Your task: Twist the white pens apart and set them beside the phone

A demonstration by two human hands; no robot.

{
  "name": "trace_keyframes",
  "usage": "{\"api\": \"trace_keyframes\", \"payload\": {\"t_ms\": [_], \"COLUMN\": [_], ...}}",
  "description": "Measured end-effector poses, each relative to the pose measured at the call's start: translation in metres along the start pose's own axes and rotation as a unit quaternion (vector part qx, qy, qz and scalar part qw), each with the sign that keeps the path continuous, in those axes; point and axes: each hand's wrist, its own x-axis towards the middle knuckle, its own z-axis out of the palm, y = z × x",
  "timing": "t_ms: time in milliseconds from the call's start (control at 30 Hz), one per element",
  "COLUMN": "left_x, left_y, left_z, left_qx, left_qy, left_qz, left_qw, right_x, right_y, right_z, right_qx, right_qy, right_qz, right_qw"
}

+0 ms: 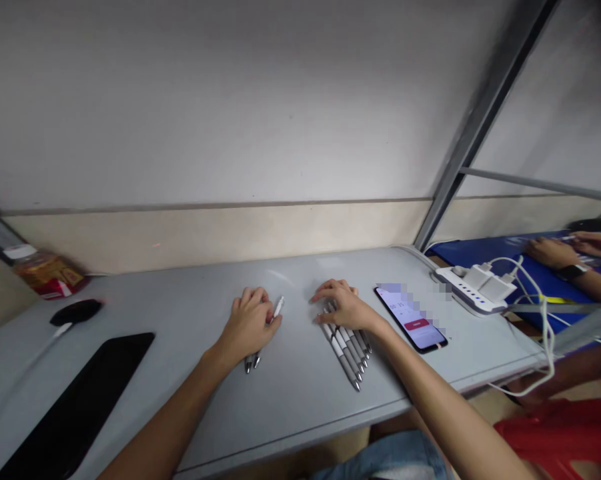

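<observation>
On the grey table, my left hand (253, 323) is closed over a few white-and-grey pens (279, 307). One pen's white end sticks out between thumb and forefinger. Two silver tips show below the palm, and the middles of these pens are hidden. To the right, several similar pens (349, 360) lie side by side at a slant, tips towards the front edge. Over their upper ends is my right hand (344, 303), fingers apart and bent. It covers part of the row, and I cannot tell whether its fingertips touch the pens.
A lit phone (410, 319) lies right of the pens, near a white power strip (473, 288) with cables. At left are a black tablet-like slab (83, 407), a black round object (76, 312) and a bottle (50, 272). Another person's hands (553, 253) are over a blue table.
</observation>
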Motion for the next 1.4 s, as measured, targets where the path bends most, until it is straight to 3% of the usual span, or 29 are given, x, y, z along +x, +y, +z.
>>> {"api": "trace_keyframes", "payload": {"t_ms": [200,367,500,700,967,1133,1400], "left_x": [0.002,0.002,0.001,0.0,0.003,0.003,0.003], "left_y": [0.015,0.026,0.027,0.024,0.016,0.014,0.015], "left_z": [-0.003,-0.006,-0.007,0.0,-0.001,0.002,0.002], "left_qx": [-0.137,-0.255,-0.307,-0.232,-0.099,-0.086,-0.105], "left_qy": [0.019,-0.018,-0.046,-0.003,0.054,0.064,0.058], "left_qz": [0.035,0.016,0.024,0.046,0.079,0.055,0.059], "left_qw": [0.99,0.967,0.95,0.972,0.99,0.993,0.991], "right_x": [-0.001,-0.001,-0.001,0.001,-0.001,0.002,0.002], "right_y": [-0.01,-0.019,-0.02,-0.014,-0.015,-0.012,-0.013], "right_z": [-0.006,-0.007,-0.008,-0.007,-0.011,-0.007,-0.011], "right_qx": [0.096,0.207,0.196,0.192,0.264,0.317,0.313], "right_qy": [0.096,0.034,0.064,0.127,-0.029,-0.023,-0.022], "right_qz": [-0.057,-0.106,-0.094,-0.023,-0.003,0.042,0.021], "right_qw": [0.989,0.972,0.974,0.973,0.964,0.947,0.949]}}
